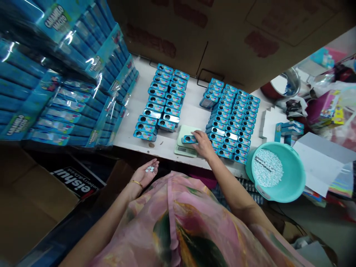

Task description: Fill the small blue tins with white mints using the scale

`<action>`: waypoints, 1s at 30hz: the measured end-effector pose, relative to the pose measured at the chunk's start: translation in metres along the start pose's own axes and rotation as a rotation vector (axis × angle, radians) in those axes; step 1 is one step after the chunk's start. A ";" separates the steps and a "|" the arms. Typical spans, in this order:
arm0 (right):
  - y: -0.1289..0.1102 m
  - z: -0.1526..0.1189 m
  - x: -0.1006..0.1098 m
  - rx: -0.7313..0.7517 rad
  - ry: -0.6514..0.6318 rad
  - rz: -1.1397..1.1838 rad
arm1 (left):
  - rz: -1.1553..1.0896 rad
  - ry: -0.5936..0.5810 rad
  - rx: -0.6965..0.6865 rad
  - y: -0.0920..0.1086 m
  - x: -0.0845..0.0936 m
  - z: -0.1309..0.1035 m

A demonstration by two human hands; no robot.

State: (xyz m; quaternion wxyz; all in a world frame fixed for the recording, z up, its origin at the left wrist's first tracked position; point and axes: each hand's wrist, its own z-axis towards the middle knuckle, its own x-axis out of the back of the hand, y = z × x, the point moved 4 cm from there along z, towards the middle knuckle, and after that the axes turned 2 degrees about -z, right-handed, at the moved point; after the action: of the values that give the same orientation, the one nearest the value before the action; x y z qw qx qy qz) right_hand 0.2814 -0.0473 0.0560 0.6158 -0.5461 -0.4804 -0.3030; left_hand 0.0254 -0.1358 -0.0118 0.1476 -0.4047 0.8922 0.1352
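Several small white candies [149, 169] lie in the cupped palm of my left hand [144, 173], which is held palm up just off the table's front edge. My right hand [203, 144] has its fingers closed around one end of a small blue candy box [189, 139] with a round dark hole in its top. That box is on a pale green kitchen scale [185, 150]. To the right of my right hand stand close rows of similar blue boxes [233, 122]. Another double row of blue boxes [160, 100] stands left of the scale.
A turquoise basin [294, 174] of white candies [267, 168], with a dark strip across them, sits at the right table edge. Wrapped stacks of blue boxes [97, 66] rise at the left. A large cardboard carton [228, 40] borders the back of the white table [191, 100].
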 end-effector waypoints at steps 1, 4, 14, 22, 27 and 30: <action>-0.003 0.000 -0.001 0.000 -0.012 -0.017 | -0.004 0.002 -0.002 0.001 0.001 -0.001; -0.027 0.005 -0.006 0.036 -0.020 -0.043 | -0.013 0.012 -0.002 0.005 0.003 0.000; -0.090 0.064 -0.068 0.125 0.014 -0.103 | 0.001 -0.050 0.000 0.025 -0.022 0.010; 0.063 0.117 0.026 -0.261 0.398 -0.179 | 0.001 0.091 0.022 0.026 -0.003 0.008; 0.116 0.158 0.040 -0.185 0.391 -0.232 | 0.005 0.136 0.004 0.028 -0.001 0.000; 0.105 0.147 0.037 -0.073 0.352 -0.318 | -0.010 0.123 0.004 0.029 0.001 0.000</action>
State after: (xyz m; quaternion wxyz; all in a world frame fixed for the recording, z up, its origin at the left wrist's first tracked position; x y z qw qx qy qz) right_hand 0.3503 0.1231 0.0412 0.6145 -0.4242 -0.4342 -0.5039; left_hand 0.0024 -0.1182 -0.0083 0.0940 -0.4166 0.8978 0.1074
